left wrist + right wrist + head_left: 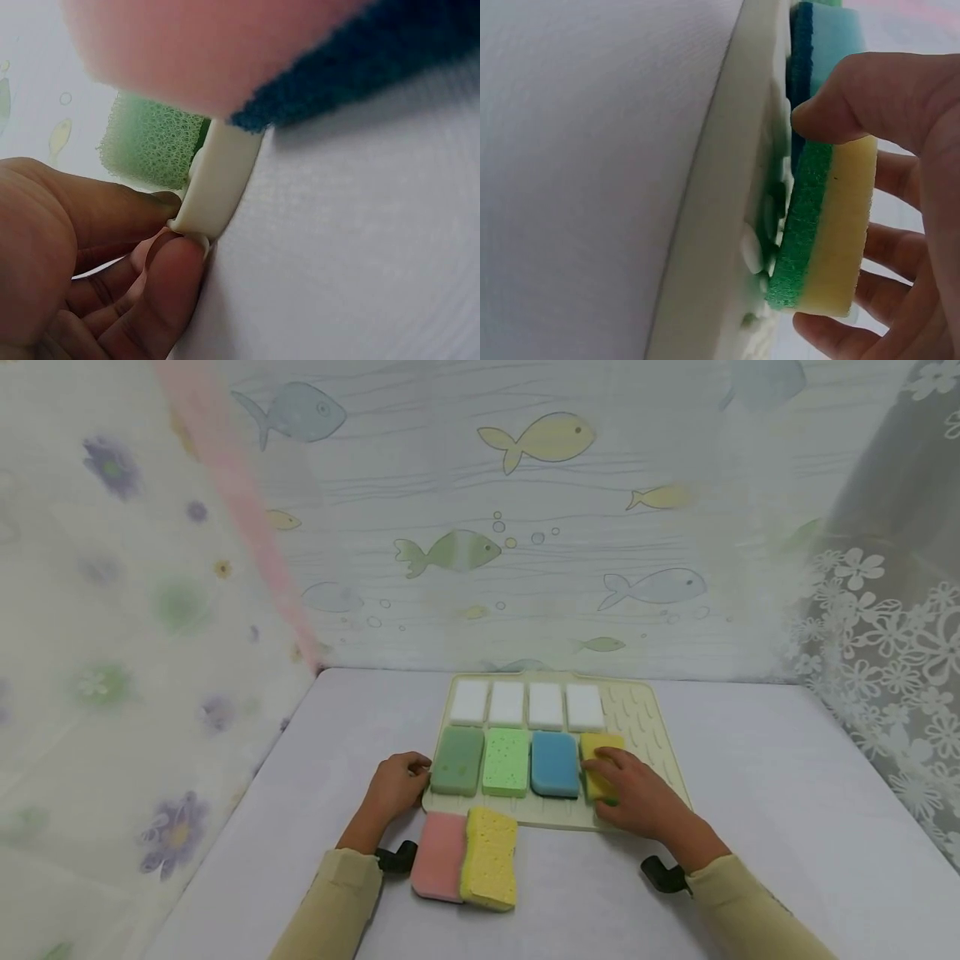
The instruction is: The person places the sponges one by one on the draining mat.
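Note:
My right hand grips a yellow sponge with a green scouring layer. Thumb and fingers lie round its edges, and its green side faces the cream textured mat. A blue sponge is just left of it. In the left wrist view, the thumb and fingertips of my left hand pinch the mat's near-left edge. Beside that hand lies a dark green sponge, then a light green one. Nearer me, a pink sponge and a speckled yellow sponge lie on the table.
Several white sponge blocks form the mat's back row. A white cloth covers the table. Behind hangs a curtain with fish; a floral sheet is on the left and lace on the right.

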{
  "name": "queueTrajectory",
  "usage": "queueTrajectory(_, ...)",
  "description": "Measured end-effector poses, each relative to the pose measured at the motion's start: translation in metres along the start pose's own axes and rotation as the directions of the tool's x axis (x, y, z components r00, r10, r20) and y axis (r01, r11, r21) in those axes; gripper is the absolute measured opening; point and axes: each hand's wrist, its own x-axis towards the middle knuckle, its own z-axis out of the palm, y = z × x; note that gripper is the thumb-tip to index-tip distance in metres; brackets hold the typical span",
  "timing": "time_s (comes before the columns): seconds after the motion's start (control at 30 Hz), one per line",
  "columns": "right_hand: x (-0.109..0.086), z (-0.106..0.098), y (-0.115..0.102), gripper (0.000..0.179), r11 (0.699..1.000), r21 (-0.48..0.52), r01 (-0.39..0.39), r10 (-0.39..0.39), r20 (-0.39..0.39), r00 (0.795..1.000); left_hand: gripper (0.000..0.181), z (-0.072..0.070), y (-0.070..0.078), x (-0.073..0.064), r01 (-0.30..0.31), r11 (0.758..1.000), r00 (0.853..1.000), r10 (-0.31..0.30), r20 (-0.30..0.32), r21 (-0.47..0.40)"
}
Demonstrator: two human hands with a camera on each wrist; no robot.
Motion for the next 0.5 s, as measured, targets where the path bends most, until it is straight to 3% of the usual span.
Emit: queueTrajectory(0.5, 0.0003, 0.0046, 0.0014, 0.044, 1.0, 0.02, 0.022, -0.022, -0.024, 0.999, 0.025, 0.0016, -0.001, 0.0013, 0.01, 1.0, 1.0, -0.01, 0.001, -0.001)
